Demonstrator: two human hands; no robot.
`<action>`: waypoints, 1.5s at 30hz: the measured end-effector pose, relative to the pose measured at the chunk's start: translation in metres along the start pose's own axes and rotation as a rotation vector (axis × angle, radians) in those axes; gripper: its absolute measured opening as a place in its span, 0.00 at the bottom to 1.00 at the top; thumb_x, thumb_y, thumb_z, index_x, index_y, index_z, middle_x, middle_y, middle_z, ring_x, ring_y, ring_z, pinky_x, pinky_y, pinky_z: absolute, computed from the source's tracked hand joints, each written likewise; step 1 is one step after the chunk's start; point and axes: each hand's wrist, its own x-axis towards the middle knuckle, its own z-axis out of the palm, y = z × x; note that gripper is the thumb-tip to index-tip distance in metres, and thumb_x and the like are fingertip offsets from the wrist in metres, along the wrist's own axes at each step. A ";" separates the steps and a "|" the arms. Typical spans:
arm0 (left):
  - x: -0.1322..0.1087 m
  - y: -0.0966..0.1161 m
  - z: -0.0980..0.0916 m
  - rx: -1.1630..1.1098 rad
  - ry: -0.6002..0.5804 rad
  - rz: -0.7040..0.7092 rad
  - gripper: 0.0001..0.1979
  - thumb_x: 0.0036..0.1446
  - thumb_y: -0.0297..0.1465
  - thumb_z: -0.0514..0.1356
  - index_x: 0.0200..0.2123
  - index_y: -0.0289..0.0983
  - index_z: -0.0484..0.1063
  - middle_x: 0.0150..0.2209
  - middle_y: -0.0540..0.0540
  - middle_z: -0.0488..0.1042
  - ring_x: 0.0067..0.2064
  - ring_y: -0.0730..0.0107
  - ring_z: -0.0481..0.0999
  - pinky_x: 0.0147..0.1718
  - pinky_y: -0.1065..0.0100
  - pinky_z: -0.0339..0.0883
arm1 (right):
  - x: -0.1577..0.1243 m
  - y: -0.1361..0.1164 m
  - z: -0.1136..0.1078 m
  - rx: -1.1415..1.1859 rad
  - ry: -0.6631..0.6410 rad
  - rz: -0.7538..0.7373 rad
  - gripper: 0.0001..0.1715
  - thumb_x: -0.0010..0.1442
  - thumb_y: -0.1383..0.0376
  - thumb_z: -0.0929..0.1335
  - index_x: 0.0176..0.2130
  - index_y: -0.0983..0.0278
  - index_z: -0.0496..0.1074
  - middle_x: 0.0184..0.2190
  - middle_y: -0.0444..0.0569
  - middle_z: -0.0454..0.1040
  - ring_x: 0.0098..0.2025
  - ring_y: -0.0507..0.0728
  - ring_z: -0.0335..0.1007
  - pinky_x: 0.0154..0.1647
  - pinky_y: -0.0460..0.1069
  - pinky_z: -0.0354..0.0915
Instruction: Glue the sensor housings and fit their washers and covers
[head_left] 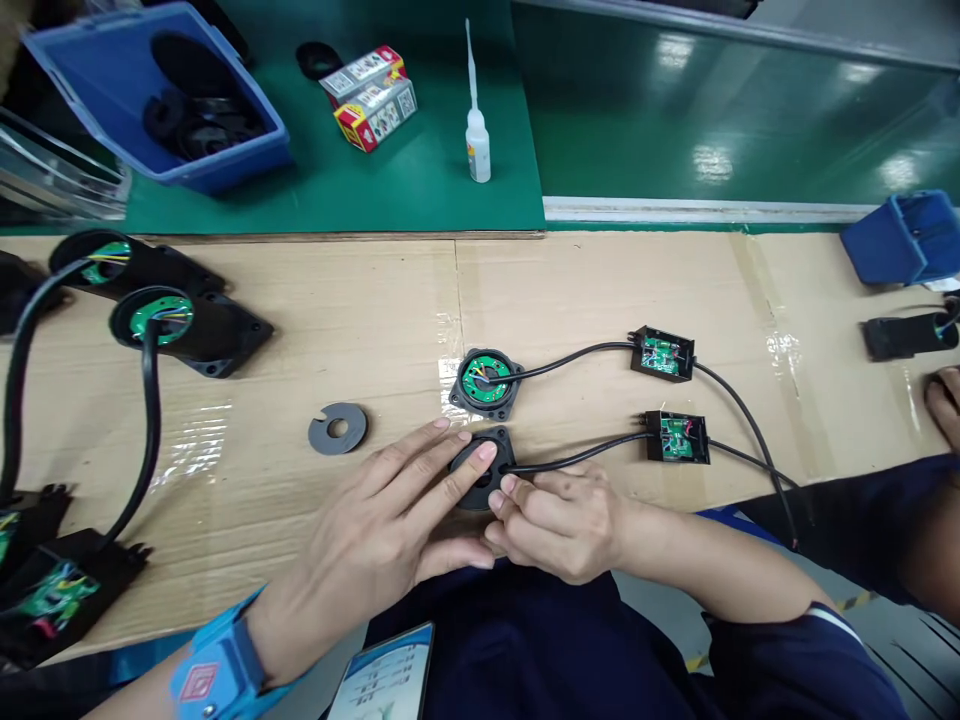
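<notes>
Near the table's front edge lies a black housing with a square flange, a dark disc on its face. My left hand rests over it, fingers stretched out and their tips pressing on its top. Closed, my right hand grips the housing's right edge beside a black cable. That cable leads to a small black box with a green circuit board. Just behind, a matching housing shows its round green board and coloured wires. A loose grey slotted ring lies left. My fingers partly hide the held housing.
A second small circuit box sits back right, cabled. Larger black cylindrical housings stand left. On the green shelf are a blue bin, small cartons and a dropper bottle. Another person's arm reaches in at right.
</notes>
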 end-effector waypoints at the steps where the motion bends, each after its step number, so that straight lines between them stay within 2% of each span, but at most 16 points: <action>1: 0.001 -0.002 0.003 -0.073 0.033 -0.036 0.28 0.68 0.43 0.61 0.65 0.35 0.68 0.58 0.36 0.77 0.63 0.50 0.73 0.61 0.53 0.70 | 0.000 0.001 0.000 0.002 0.001 -0.002 0.13 0.69 0.62 0.69 0.32 0.64 0.77 0.27 0.40 0.78 0.25 0.47 0.71 0.26 0.43 0.69; 4: 0.007 -0.003 0.011 -0.387 0.077 -0.230 0.17 0.71 0.29 0.58 0.60 0.42 0.71 0.55 0.44 0.79 0.60 0.60 0.77 0.60 0.59 0.72 | -0.001 0.002 0.000 0.014 -0.002 0.003 0.12 0.69 0.63 0.69 0.33 0.64 0.77 0.28 0.41 0.78 0.26 0.47 0.72 0.27 0.43 0.69; 8: 0.010 0.007 0.018 -0.835 0.033 -0.500 0.15 0.73 0.29 0.55 0.60 0.45 0.65 0.56 0.45 0.77 0.59 0.64 0.78 0.57 0.62 0.73 | 0.000 0.004 -0.002 0.022 -0.003 0.008 0.11 0.69 0.63 0.69 0.34 0.63 0.77 0.30 0.41 0.79 0.26 0.47 0.72 0.28 0.43 0.70; 11: 0.004 0.015 0.022 -0.886 0.140 -0.581 0.11 0.73 0.30 0.55 0.56 0.46 0.64 0.55 0.46 0.76 0.59 0.66 0.76 0.59 0.62 0.70 | 0.004 0.008 -0.005 0.016 -0.049 -0.020 0.09 0.68 0.63 0.70 0.35 0.64 0.77 0.32 0.41 0.80 0.26 0.47 0.72 0.28 0.44 0.69; 16: 0.012 0.016 0.027 -0.881 0.170 -0.614 0.11 0.72 0.32 0.57 0.55 0.46 0.65 0.50 0.48 0.73 0.51 0.70 0.77 0.53 0.66 0.71 | 0.012 0.016 -0.009 0.052 -0.101 -0.093 0.07 0.67 0.64 0.71 0.36 0.65 0.76 0.32 0.42 0.80 0.27 0.48 0.74 0.26 0.45 0.68; 21: 0.028 0.017 0.029 -0.782 0.168 -0.592 0.09 0.71 0.33 0.58 0.52 0.43 0.66 0.46 0.48 0.73 0.46 0.69 0.76 0.50 0.63 0.70 | 0.015 0.015 -0.011 0.069 -0.076 -0.087 0.07 0.66 0.68 0.70 0.35 0.67 0.77 0.30 0.45 0.81 0.26 0.49 0.75 0.27 0.46 0.71; 26: 0.017 0.015 0.022 -0.634 0.190 -0.535 0.12 0.71 0.35 0.58 0.56 0.44 0.65 0.47 0.47 0.74 0.48 0.66 0.77 0.50 0.61 0.71 | 0.018 0.011 -0.012 0.081 -0.110 -0.086 0.09 0.67 0.68 0.69 0.34 0.67 0.78 0.30 0.45 0.81 0.27 0.49 0.75 0.26 0.46 0.71; 28: 0.005 0.009 0.012 -0.368 0.254 -0.531 0.14 0.71 0.38 0.58 0.55 0.42 0.65 0.47 0.45 0.74 0.48 0.62 0.76 0.47 0.60 0.71 | 0.018 0.011 -0.011 0.082 -0.107 -0.074 0.08 0.67 0.68 0.69 0.35 0.68 0.78 0.30 0.45 0.82 0.26 0.49 0.75 0.27 0.45 0.72; 30: -0.010 -0.002 -0.001 0.028 0.306 -0.559 0.16 0.70 0.44 0.57 0.53 0.39 0.67 0.44 0.42 0.74 0.44 0.57 0.75 0.41 0.59 0.69 | 0.017 0.010 -0.010 0.082 -0.094 -0.069 0.08 0.66 0.68 0.70 0.35 0.68 0.78 0.30 0.45 0.81 0.27 0.48 0.75 0.28 0.44 0.72; 32: -0.023 -0.014 -0.014 0.364 0.216 -0.639 0.24 0.69 0.50 0.56 0.55 0.37 0.67 0.40 0.41 0.73 0.40 0.53 0.74 0.33 0.59 0.64 | 0.016 0.010 -0.009 0.075 -0.082 -0.075 0.07 0.65 0.67 0.72 0.34 0.67 0.78 0.29 0.45 0.80 0.27 0.48 0.75 0.28 0.44 0.72; 35: -0.033 -0.029 -0.025 0.499 0.035 -0.748 0.28 0.67 0.55 0.54 0.56 0.39 0.67 0.37 0.41 0.71 0.33 0.54 0.71 0.26 0.61 0.51 | 0.016 0.011 -0.009 0.073 -0.090 -0.093 0.08 0.65 0.67 0.72 0.33 0.66 0.78 0.29 0.45 0.80 0.26 0.48 0.75 0.28 0.43 0.72; 36: -0.034 -0.033 -0.027 0.469 0.008 -0.763 0.26 0.68 0.54 0.53 0.55 0.39 0.68 0.36 0.42 0.70 0.32 0.55 0.71 0.25 0.61 0.50 | 0.016 0.011 -0.009 0.071 -0.100 -0.093 0.09 0.65 0.67 0.71 0.32 0.66 0.78 0.29 0.44 0.80 0.27 0.48 0.75 0.28 0.43 0.72; 38: -0.029 -0.039 -0.025 0.351 0.009 -0.742 0.22 0.69 0.52 0.54 0.51 0.40 0.70 0.36 0.41 0.69 0.33 0.54 0.72 0.27 0.60 0.55 | 0.016 0.011 -0.009 0.069 -0.114 -0.084 0.10 0.66 0.66 0.70 0.32 0.65 0.78 0.30 0.44 0.81 0.27 0.48 0.75 0.26 0.43 0.72; 40: -0.019 -0.045 -0.021 0.178 0.076 -0.659 0.20 0.67 0.49 0.57 0.50 0.40 0.69 0.40 0.40 0.72 0.41 0.50 0.75 0.36 0.57 0.65 | 0.016 0.011 -0.009 0.062 -0.108 -0.076 0.10 0.66 0.64 0.71 0.32 0.65 0.78 0.30 0.43 0.81 0.27 0.48 0.75 0.25 0.43 0.72; 42: -0.004 -0.054 -0.014 -0.047 0.147 -0.562 0.18 0.66 0.46 0.58 0.52 0.40 0.66 0.45 0.40 0.74 0.47 0.51 0.76 0.44 0.55 0.69 | 0.016 0.012 -0.010 0.053 -0.098 -0.081 0.09 0.65 0.64 0.72 0.32 0.65 0.78 0.30 0.43 0.81 0.26 0.48 0.75 0.24 0.43 0.71; 45: 0.023 -0.072 -0.005 -0.425 0.227 -0.510 0.12 0.69 0.39 0.52 0.50 0.40 0.63 0.40 0.46 0.73 0.38 0.62 0.74 0.37 0.61 0.68 | 0.016 0.012 -0.010 0.034 -0.097 -0.083 0.09 0.63 0.63 0.73 0.31 0.64 0.78 0.30 0.43 0.81 0.26 0.48 0.73 0.23 0.43 0.69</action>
